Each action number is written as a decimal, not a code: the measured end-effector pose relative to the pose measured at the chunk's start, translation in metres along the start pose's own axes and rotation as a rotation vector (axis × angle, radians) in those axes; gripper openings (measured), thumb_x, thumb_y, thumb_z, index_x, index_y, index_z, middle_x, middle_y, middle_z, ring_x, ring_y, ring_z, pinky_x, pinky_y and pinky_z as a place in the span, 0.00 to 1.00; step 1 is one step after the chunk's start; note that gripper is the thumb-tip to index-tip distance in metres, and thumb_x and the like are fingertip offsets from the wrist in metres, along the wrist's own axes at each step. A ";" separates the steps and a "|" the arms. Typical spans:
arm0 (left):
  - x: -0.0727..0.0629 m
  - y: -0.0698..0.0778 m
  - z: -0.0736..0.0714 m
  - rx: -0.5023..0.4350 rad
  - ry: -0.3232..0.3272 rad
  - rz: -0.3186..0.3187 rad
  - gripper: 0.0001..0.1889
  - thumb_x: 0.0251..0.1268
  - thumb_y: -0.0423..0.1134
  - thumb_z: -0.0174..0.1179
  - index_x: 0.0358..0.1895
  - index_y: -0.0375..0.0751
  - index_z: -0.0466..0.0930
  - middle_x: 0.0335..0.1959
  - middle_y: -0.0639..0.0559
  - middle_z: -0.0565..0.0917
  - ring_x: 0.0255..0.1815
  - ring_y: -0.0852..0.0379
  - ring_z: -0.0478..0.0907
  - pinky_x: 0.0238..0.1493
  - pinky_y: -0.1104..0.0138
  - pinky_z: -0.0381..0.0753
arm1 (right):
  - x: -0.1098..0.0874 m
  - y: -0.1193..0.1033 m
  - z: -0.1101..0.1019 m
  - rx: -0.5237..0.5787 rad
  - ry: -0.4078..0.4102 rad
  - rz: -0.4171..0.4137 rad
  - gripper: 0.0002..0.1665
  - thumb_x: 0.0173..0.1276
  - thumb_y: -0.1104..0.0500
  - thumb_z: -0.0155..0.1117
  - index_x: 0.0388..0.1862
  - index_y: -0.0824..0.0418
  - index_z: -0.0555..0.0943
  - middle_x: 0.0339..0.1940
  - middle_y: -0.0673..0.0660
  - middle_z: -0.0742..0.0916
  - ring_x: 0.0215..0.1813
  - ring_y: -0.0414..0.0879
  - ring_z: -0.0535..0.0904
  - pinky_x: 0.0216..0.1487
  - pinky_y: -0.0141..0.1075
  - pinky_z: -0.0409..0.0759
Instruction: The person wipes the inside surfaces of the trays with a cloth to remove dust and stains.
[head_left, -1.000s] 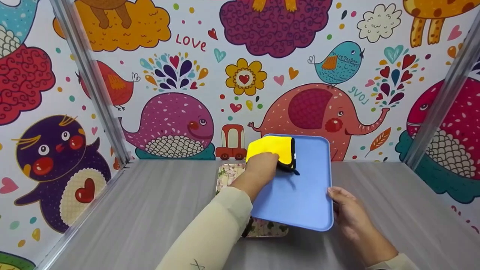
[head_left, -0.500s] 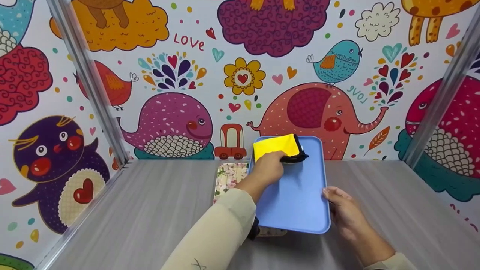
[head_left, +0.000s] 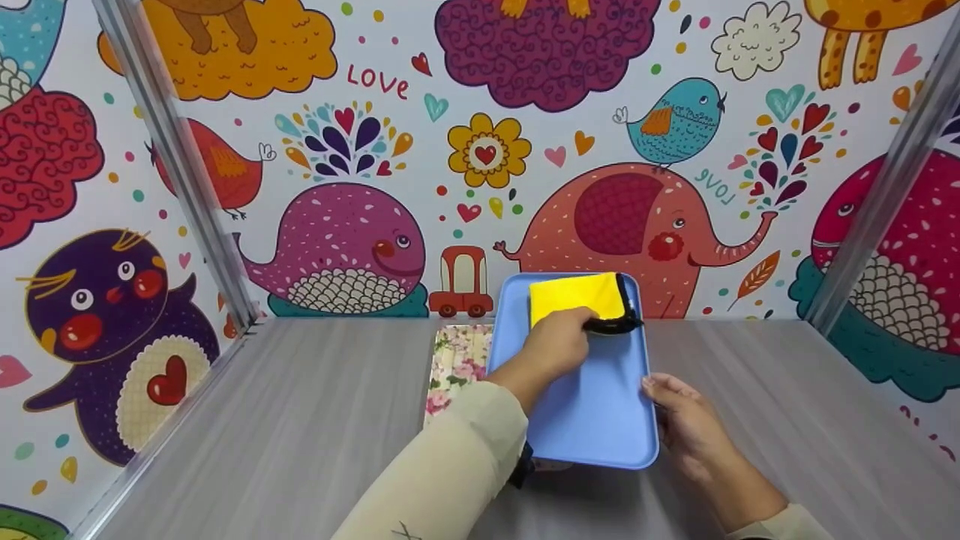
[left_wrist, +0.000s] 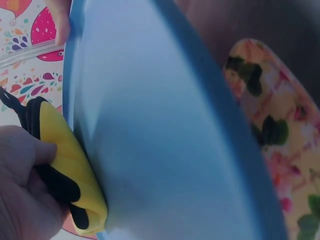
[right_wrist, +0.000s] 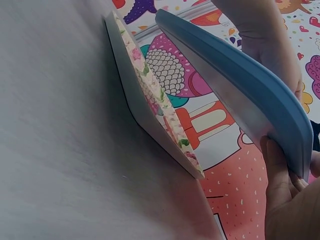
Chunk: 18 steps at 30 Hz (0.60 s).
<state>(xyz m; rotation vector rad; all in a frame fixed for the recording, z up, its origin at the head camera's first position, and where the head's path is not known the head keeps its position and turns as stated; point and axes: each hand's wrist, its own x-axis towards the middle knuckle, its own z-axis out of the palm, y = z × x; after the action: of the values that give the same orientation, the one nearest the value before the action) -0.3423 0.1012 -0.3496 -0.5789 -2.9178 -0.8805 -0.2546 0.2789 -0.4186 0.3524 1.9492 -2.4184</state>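
A blue rectangular tray is held up, tilted, above the table in the head view. My right hand grips its right edge, thumb on the rim and fingers underneath, as the right wrist view also shows. In my left hand is a folded yellow cloth with black edging, pressed against the upper part of the tray. The left wrist view shows the thumb and fingers pinching the cloth against the tray's surface. Under the tray lies a flower-patterned tray, partly hidden by the blue tray and my left arm.
The grey table spreads around the trays. Behind it rises a wall with cartoon animal prints, with metal corner posts at either side.
My left hand has slid the yellow cloth rightward across the top of the blue tray. The blue tray has shifted slightly left, while the right hand keeps its hold.
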 end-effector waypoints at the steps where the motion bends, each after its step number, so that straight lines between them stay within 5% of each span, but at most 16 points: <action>1: 0.000 0.002 0.001 0.009 0.000 0.009 0.19 0.80 0.37 0.52 0.67 0.52 0.81 0.58 0.57 0.87 0.57 0.57 0.80 0.71 0.66 0.77 | 0.000 0.000 0.000 -0.002 -0.003 0.002 0.12 0.82 0.55 0.56 0.39 0.50 0.86 0.33 0.45 0.89 0.37 0.41 0.85 0.41 0.32 0.84; 18: -0.006 0.010 0.014 0.092 -0.056 0.043 0.21 0.78 0.38 0.56 0.67 0.63 0.81 0.62 0.64 0.85 0.61 0.62 0.80 0.74 0.67 0.73 | 0.000 0.003 0.002 -0.040 0.024 -0.006 0.13 0.82 0.55 0.55 0.37 0.49 0.84 0.29 0.45 0.87 0.34 0.40 0.82 0.38 0.32 0.81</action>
<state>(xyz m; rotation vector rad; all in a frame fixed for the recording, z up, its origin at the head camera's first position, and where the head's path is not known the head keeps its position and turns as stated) -0.3319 0.1140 -0.3570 -0.6676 -2.9646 -0.7326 -0.2549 0.2768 -0.4208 0.3774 2.0079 -2.3862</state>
